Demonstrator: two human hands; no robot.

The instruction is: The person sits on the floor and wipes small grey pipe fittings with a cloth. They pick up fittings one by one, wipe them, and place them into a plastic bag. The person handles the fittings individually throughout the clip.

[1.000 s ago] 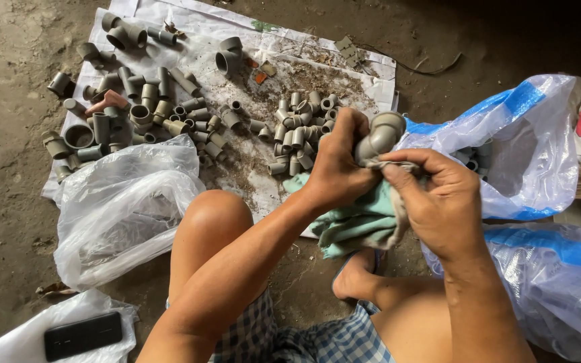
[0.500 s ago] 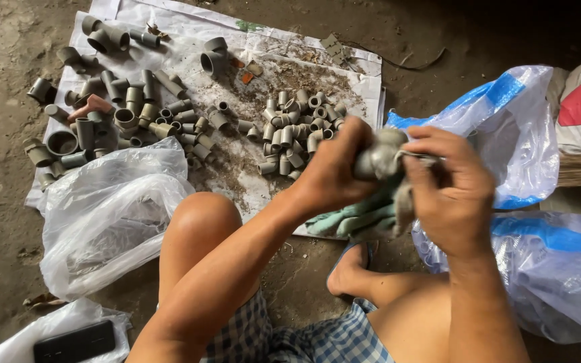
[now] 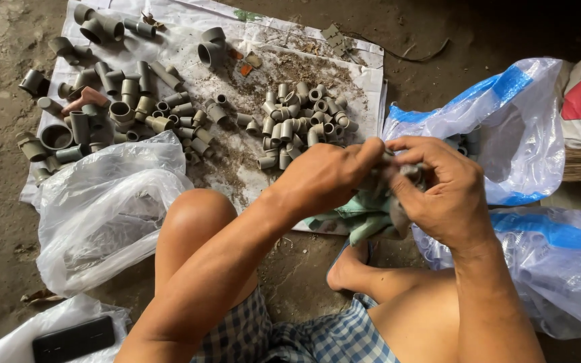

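While the left hand (image 3: 327, 176) grips a grey fitting (image 3: 411, 173) over the lap, the right hand (image 3: 448, 191) presses a green cloth (image 3: 364, 215) around it, seemingly to rub off grime. Short, dusty plastic pipe fittings (image 3: 297, 121) lie sorted by size on a dirty white sheet (image 3: 364, 74); crinkled clear bags (image 3: 102, 215) flank the knees.

arms: bare, no sleeves, no watch or bands
left hand (image 3: 327, 176): bare, no glove
right hand (image 3: 442, 191): bare, no glove
shorts (image 3: 304, 336): blue-and-white checked cloth
feet: bare
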